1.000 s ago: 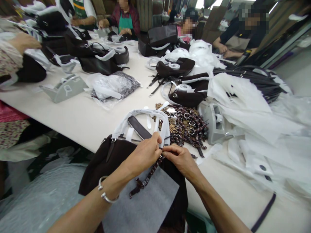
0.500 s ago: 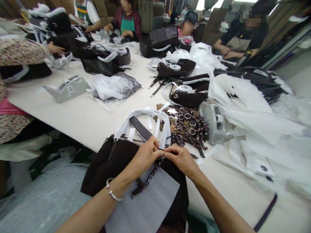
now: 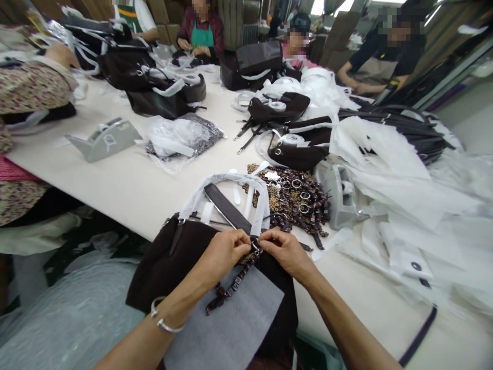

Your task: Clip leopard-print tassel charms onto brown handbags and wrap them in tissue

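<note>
A dark brown handbag [image 3: 169, 267] lies in front of me, its handle [image 3: 223, 180] wrapped in white film. Near the base of that handle is a metal ring [image 3: 256, 246], pinched from the left by my left hand [image 3: 229, 249]. My right hand [image 3: 285, 252] is closed at the ring's other side, thumb and fingertips together. From the ring hangs a dark beaded bag charm [image 3: 233, 289], resting over a grey protective sheet [image 3: 227, 329] on the bag. My fingers partly hide where ring and bag meet.
Beyond the bag lies a pile of similar charms [image 3: 300, 198], beside a grey tape dispenser [image 3: 341, 198]. Another tape dispenser [image 3: 108, 141] stands at left. More bags [image 3: 300, 151] and white wrapping [image 3: 385, 169] cover the table's far and right parts. Co-workers sit around it.
My left fingers have drawn back slightly leftward, uncovering more of the ring. My right hand has barely moved. At far left, the co-worker's arm has changed position and the hand is now hidden.
</note>
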`<act>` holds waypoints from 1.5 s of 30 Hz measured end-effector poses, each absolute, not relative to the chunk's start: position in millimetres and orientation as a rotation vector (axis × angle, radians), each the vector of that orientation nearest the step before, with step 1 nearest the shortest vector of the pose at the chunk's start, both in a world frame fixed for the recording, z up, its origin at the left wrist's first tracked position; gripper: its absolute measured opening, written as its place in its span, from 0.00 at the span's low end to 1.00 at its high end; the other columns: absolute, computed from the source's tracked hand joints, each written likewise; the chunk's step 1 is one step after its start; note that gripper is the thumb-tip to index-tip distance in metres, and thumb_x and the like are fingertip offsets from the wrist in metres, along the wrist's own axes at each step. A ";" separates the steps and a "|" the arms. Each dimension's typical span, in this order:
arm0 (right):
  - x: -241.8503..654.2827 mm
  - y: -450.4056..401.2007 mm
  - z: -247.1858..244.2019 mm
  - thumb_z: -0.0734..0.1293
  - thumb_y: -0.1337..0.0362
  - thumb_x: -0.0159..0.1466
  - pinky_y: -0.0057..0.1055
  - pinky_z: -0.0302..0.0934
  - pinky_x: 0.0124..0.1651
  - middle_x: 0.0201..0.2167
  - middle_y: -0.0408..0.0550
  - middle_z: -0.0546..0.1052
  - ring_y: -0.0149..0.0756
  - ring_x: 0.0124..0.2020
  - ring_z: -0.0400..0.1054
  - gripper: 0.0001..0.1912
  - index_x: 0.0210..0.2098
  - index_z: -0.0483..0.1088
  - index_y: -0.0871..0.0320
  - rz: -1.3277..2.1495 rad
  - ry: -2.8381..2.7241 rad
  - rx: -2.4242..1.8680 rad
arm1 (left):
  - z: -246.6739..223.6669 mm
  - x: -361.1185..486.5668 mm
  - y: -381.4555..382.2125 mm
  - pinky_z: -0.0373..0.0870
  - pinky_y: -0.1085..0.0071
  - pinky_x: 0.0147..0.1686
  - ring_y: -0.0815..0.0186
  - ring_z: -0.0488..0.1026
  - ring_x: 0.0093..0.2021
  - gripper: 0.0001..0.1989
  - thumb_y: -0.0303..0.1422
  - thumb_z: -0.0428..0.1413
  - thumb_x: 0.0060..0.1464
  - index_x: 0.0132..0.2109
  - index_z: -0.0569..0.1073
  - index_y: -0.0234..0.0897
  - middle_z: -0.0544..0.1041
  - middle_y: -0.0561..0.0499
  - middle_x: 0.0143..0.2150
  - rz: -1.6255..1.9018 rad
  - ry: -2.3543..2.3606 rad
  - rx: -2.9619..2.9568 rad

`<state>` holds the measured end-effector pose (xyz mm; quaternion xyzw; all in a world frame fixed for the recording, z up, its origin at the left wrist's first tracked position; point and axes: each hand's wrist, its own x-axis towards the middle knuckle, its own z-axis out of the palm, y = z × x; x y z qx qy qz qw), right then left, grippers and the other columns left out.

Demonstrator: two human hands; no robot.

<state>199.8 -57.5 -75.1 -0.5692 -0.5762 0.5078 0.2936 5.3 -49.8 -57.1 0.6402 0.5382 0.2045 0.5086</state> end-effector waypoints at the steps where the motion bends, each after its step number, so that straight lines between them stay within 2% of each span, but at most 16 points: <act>1: 200.0 -57.7 -75.1 0.67 0.61 0.58 0.31 0.60 0.41 0.31 0.43 0.77 0.35 0.35 0.69 0.07 0.33 0.76 0.57 1.358 -1.530 -1.516 | -55.8 5.5 -50.7 0.59 0.74 0.28 0.69 0.68 0.27 0.06 0.31 0.54 0.52 0.30 0.74 0.37 0.73 0.55 0.25 0.485 1.310 1.569; 6: 200.1 -58.6 -76.6 0.67 0.62 0.58 0.31 0.59 0.40 0.31 0.43 0.78 0.35 0.35 0.69 0.07 0.34 0.76 0.56 1.382 -1.506 -1.521 | -50.9 2.2 -51.3 0.56 0.73 0.29 0.69 0.67 0.27 0.11 0.32 0.50 0.58 0.29 0.71 0.38 0.72 0.55 0.25 0.449 1.340 1.755; 11: 198.9 -59.7 -76.3 0.67 0.62 0.58 0.29 0.59 0.38 0.30 0.41 0.77 0.33 0.32 0.68 0.07 0.33 0.75 0.57 1.431 -1.461 -1.500 | -52.7 4.3 -51.8 0.53 0.71 0.29 0.68 0.68 0.29 0.10 0.30 0.49 0.58 0.29 0.70 0.39 0.74 0.54 0.27 0.345 1.437 1.907; 15: 198.7 -60.5 -73.8 0.67 0.62 0.58 0.29 0.59 0.38 0.29 0.41 0.76 0.32 0.32 0.68 0.07 0.33 0.75 0.57 1.424 -1.446 -1.510 | -60.3 13.1 -55.8 0.57 0.74 0.28 0.69 0.67 0.27 0.10 0.31 0.48 0.58 0.29 0.69 0.39 0.72 0.54 0.26 0.456 1.426 1.710; 21: 199.1 -60.2 -74.7 0.69 0.61 0.56 0.30 0.61 0.39 0.30 0.41 0.78 0.33 0.33 0.69 0.08 0.33 0.76 0.57 1.445 -1.405 -1.532 | -69.5 21.0 -61.9 0.62 0.78 0.19 0.71 0.67 0.20 0.06 0.33 0.49 0.55 0.32 0.68 0.38 0.71 0.56 0.24 0.469 1.332 1.153; 27: 200.5 -60.0 -77.9 0.70 0.60 0.56 0.34 0.62 0.46 0.34 0.44 0.80 0.37 0.38 0.72 0.10 0.36 0.79 0.57 1.422 -1.407 -1.511 | -69.5 27.4 -67.2 0.64 0.78 0.18 0.72 0.67 0.18 0.07 0.33 0.48 0.55 0.31 0.66 0.38 0.71 0.56 0.22 0.515 1.373 1.136; 32: 201.3 -57.6 -77.5 0.71 0.59 0.55 0.35 0.63 0.45 0.32 0.45 0.80 0.38 0.36 0.72 0.09 0.33 0.79 0.56 1.379 -1.443 -1.482 | -74.1 30.7 -71.7 0.64 0.76 0.22 0.70 0.69 0.21 0.08 0.34 0.48 0.57 0.30 0.67 0.38 0.72 0.56 0.24 0.591 1.372 1.269; 36: 202.0 -57.0 -78.3 0.73 0.58 0.54 0.33 0.63 0.42 0.31 0.45 0.80 0.37 0.35 0.72 0.09 0.32 0.79 0.57 1.404 -1.421 -1.473 | -72.7 31.3 -72.2 0.58 0.76 0.24 0.70 0.66 0.23 0.10 0.35 0.49 0.57 0.28 0.66 0.39 0.70 0.56 0.23 0.582 1.454 1.459; 39: 202.9 -58.3 -80.6 0.73 0.57 0.55 0.33 0.63 0.42 0.32 0.44 0.80 0.37 0.36 0.72 0.10 0.32 0.79 0.56 1.427 -1.414 -1.450 | -69.4 30.6 -72.2 0.54 0.74 0.25 0.69 0.64 0.25 0.12 0.35 0.50 0.57 0.27 0.64 0.39 0.68 0.57 0.23 0.582 1.511 1.576; 45: 203.8 -60.1 -81.6 0.72 0.59 0.57 0.32 0.63 0.45 0.33 0.44 0.81 0.37 0.37 0.73 0.09 0.35 0.80 0.56 1.447 -1.418 -1.434 | -66.4 27.6 -72.1 0.52 0.73 0.27 0.69 0.63 0.26 0.11 0.32 0.48 0.58 0.27 0.64 0.38 0.67 0.57 0.23 0.604 1.441 1.568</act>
